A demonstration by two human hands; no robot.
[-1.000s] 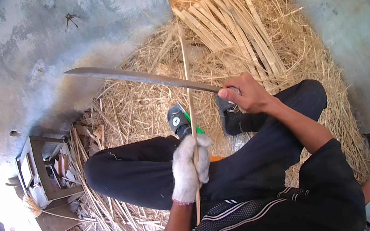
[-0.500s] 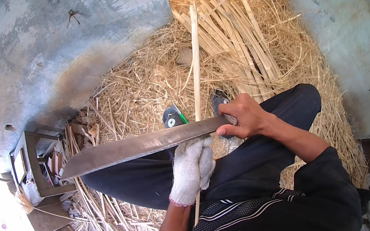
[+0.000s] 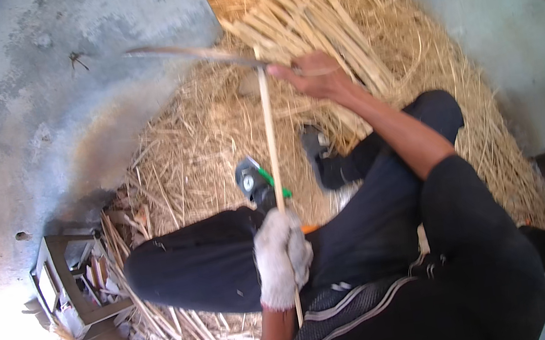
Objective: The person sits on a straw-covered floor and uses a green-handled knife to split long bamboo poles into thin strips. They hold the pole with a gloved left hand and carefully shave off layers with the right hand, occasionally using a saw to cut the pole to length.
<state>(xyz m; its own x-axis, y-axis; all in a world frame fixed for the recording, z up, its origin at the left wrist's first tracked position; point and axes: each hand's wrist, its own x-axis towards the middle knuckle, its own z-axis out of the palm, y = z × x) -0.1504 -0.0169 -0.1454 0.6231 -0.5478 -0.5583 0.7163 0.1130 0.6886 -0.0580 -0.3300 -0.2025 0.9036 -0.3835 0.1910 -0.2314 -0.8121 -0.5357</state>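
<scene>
My left hand (image 3: 281, 258), in a white work glove, grips a thin pale stick (image 3: 271, 141) that stands nearly upright over my lap. My right hand (image 3: 316, 75) is raised near the stick's top and holds a long curved blade (image 3: 195, 53) that points left and looks motion-blurred. I sit with dark trousers over a heap of straw (image 3: 208, 130). My two dark sandalled feet (image 3: 254, 181) rest on the straw below the blade.
A bundle of split pale sticks (image 3: 313, 26) lies on the straw behind my right hand. A small wooden stool or crate (image 3: 65, 287) lies on its side at the left with scraps around it. Grey concrete floor (image 3: 50, 135) surrounds the straw.
My right hand has lifted the blade from across my knees up to the top of the stick. My gloved left hand has kept its hold on the stick.
</scene>
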